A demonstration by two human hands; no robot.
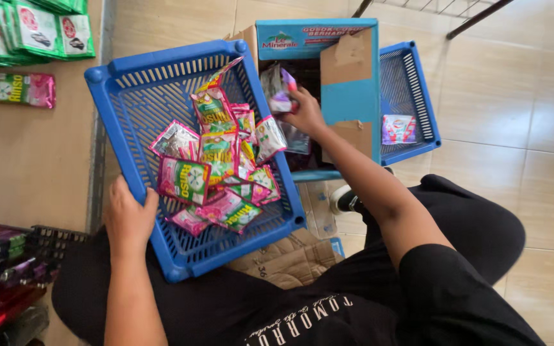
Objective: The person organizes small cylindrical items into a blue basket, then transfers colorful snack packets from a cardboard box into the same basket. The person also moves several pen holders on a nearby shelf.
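Note:
My left hand (127, 216) grips the near left rim of a blue plastic basket (137, 96) that rests on my lap. Several pink and green sachets (219, 163) lie heaped inside it. My right hand (304, 112) reaches over the basket's right rim into an open blue cardboard box (351, 96). It is shut on a small purple and silver sachet (279, 90), lifted at the box's opening. The inside of the box is dark, with more packets dimly visible.
A second blue basket (413, 96) stands behind the box and holds one small packet (397, 128). Green packets (33, 29) and a pink one (24, 88) lie on the floor at top left. Dark stacked goods (4, 253) sit at lower left. Flattened cardboard (290, 256) lies under the basket.

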